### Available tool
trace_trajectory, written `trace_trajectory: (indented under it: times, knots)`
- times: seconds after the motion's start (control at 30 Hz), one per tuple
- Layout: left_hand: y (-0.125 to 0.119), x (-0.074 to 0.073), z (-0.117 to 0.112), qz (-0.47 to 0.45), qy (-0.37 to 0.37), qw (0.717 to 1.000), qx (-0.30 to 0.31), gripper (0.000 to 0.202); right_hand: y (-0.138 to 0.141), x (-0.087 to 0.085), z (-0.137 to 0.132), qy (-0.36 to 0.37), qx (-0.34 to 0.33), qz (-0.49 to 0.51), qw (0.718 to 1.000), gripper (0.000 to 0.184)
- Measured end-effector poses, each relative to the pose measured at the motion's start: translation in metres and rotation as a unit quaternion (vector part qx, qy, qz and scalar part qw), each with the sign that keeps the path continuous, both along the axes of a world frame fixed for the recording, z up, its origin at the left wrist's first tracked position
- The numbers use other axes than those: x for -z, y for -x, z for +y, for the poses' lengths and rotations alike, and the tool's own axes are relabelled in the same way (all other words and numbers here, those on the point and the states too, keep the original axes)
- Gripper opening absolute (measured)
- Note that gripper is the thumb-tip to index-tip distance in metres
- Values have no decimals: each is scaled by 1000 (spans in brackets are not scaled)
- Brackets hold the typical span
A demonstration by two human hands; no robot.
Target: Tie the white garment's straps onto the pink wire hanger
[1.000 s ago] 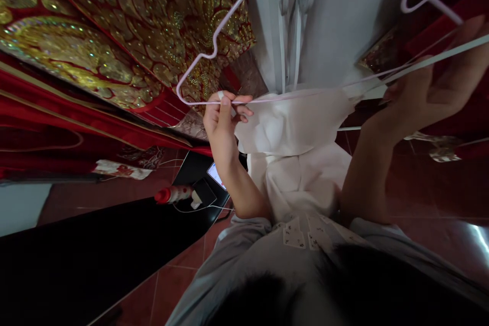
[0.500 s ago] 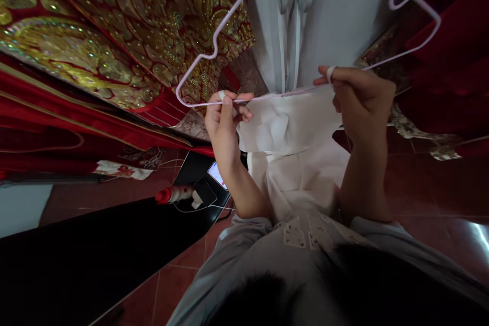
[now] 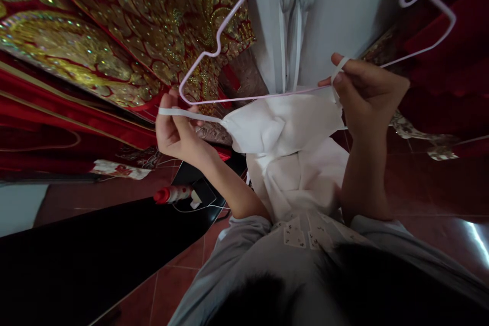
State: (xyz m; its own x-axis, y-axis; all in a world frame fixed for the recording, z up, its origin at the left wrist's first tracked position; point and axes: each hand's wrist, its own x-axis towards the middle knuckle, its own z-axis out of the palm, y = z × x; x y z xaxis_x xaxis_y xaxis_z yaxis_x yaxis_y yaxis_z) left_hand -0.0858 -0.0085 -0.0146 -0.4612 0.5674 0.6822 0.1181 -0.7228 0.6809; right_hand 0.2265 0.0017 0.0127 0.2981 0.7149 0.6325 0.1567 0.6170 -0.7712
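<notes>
A pale pink wire hanger point(image 3: 217, 46) hangs in front of me, its lower bar running across the middle of the view. A white garment point(image 3: 290, 127) droops below that bar. My left hand point(image 3: 173, 130) is closed on a white strap point(image 3: 191, 114) of the garment and holds it out to the left, just under the hanger's left corner. My right hand point(image 3: 362, 94) is closed near the right part of the lower bar, with another white strap looped over its finger.
Red fabric with gold sequin embroidery point(image 3: 114, 25) hangs at the upper left, and dark red cloth point(image 3: 451, 76) at the right. A white wall point(image 3: 344, 15) rises behind. Below lie a red tiled floor point(image 3: 160, 290), a black surface point(image 3: 76, 260), and a red-capped bottle point(image 3: 171, 194).
My left hand let go of the hanger's lower bar and moved left and down, drawing a white strap out. My right hand stayed near the bar's right side.
</notes>
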Motion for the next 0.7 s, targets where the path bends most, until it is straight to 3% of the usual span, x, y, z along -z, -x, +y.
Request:
trace_trajectory:
  times: [0.17,0.3,0.47,0.6,0.7]
  knots:
    - [-4,-31,1,14,88,995,45,28,-1,4,5,3,20,-20,1000,19]
    - [-21,-52,12,28,99,994,24,32,-2,5,6,-9,27,-7,1000,19]
    - [-19,-53,19,71,128,989,-3,31,-6,3,6,6,43,-25,999,24]
    - [-8,-49,18,144,193,970,25,35,-10,3,10,-30,59,-35,997,27]
    - [-14,-56,12,159,165,972,58,38,-10,3,12,-28,51,-32,998,27]
